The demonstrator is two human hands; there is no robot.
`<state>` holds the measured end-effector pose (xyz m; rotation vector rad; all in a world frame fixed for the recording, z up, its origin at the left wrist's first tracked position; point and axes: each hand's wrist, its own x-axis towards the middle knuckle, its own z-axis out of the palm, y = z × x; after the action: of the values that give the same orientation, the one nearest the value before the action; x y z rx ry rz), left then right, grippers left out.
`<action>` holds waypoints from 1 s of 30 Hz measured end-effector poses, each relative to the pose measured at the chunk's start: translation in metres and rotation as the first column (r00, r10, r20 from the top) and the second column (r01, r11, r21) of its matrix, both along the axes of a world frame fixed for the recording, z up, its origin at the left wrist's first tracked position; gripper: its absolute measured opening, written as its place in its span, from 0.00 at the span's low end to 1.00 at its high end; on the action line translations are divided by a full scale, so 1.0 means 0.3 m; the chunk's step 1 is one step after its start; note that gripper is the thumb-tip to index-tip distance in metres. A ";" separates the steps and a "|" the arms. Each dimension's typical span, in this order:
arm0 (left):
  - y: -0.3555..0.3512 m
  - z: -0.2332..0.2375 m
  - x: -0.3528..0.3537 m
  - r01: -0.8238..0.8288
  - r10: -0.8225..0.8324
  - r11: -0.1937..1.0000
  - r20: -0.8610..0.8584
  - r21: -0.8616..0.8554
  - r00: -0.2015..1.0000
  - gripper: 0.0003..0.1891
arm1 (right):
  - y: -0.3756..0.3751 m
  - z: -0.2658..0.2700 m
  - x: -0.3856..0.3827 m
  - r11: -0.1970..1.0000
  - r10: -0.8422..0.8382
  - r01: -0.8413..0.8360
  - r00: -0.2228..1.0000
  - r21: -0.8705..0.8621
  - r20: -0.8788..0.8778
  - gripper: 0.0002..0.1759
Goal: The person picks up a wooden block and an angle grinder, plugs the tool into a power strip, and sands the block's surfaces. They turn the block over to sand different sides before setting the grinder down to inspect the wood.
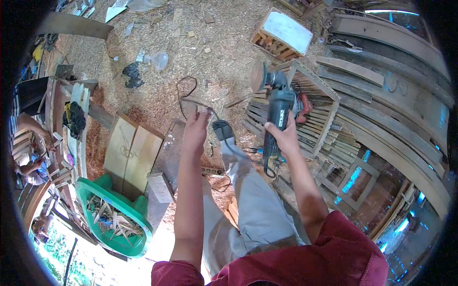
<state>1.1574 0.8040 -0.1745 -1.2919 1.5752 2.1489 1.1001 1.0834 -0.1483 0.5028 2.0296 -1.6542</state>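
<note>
"How are the arms held?"

"Both reach forward. The left hand (194,132) is upright, fingers pinching one black cord (179,90); the right hand (285,137) has its fingers wrapped round one angle grinder (278,112)."

"Where's that grinder, exactly?"

"In the right hand, its one round disc (258,76) facing left, near one slatted frame (317,82). I count one green tub (131,250) over to the left and one white-topped crate (287,33) ahead."
</note>
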 end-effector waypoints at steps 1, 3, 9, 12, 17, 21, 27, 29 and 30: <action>0.014 -0.019 -0.003 -0.015 0.009 0.998 0.083 0.066 0.997 0.29 | 0.008 0.018 -0.025 0.995 -0.031 0.031 1.000 -0.092 -0.002 0.30; 0.030 -0.006 -0.002 0.078 -0.082 0.995 0.065 0.063 0.995 0.27 | -0.030 0.139 -0.093 0.949 -0.105 0.122 0.992 -0.290 0.073 0.30; 0.103 0.142 0.072 0.184 -0.241 0.952 -0.228 -0.244 0.943 0.27 | -0.112 0.158 -0.231 0.996 0.027 -0.027 1.000 -0.080 0.008 0.37; 0.120 0.270 0.067 0.218 -0.393 0.863 -0.334 -0.457 0.857 0.27 | -0.173 0.097 -0.193 0.988 0.139 -0.102 0.906 0.112 -0.400 0.41; 0.190 0.196 0.077 0.278 -0.463 0.872 -0.495 -0.403 0.735 0.28 | -0.285 0.159 -0.152 0.979 0.191 -0.135 0.875 0.154 -0.446 0.46; 0.244 0.038 0.117 0.268 -0.482 0.848 -0.451 -0.458 0.751 0.25 | -0.321 0.166 -0.123 0.957 0.287 -0.234 0.854 0.173 -0.434 0.48; 0.190 -0.021 0.332 0.469 -0.601 0.758 -0.205 -0.454 0.773 0.23 | -0.321 0.123 -0.125 0.947 0.309 -0.212 0.803 0.239 -0.510 0.38; 0.215 -0.008 0.416 0.547 -0.576 0.814 -0.154 -0.195 0.803 0.22 | -0.344 0.150 -0.125 0.965 0.261 -0.230 0.861 0.125 -0.436 0.38; 0.211 0.017 0.431 0.564 -0.567 0.824 -0.122 -0.060 0.815 0.22 | -0.359 0.158 -0.121 0.970 0.240 -0.234 0.887 0.064 -0.395 0.38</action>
<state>1.2868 0.8672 -0.1693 -0.5657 1.7532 1.8566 1.0638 0.9756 -0.1009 -0.0975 2.2796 -1.6921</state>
